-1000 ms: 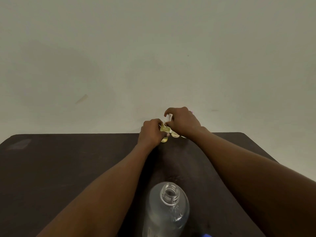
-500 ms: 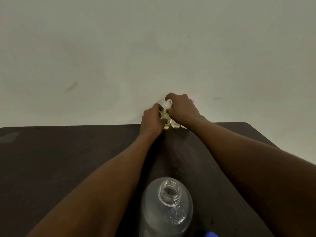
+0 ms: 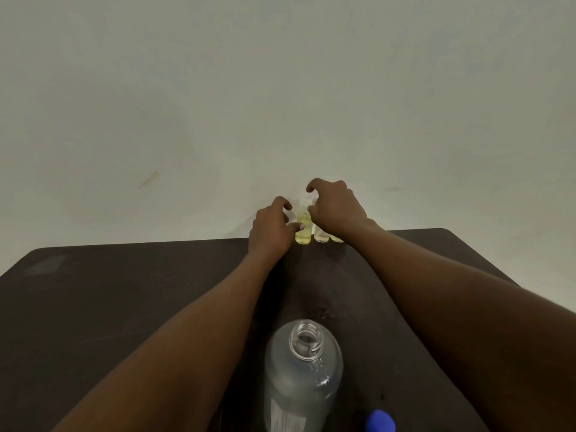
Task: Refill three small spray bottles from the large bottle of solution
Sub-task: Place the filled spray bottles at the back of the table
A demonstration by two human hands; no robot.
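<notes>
arms: both bare, stretched forward to table (image 3: 124, 291) far edge
left hand (image 3: 271, 227): fingers loosely curled, thumb and forefinger apart
right hand (image 3: 338, 210): same loose curl, just beside left

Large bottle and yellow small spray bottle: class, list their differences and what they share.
The large bottle is bigger than the small spray bottle. The large bottle is uncapped, the small spray bottle topped. The large bottle looks clear, the small spray bottle yellow. Both stand upright on the table.
</notes>
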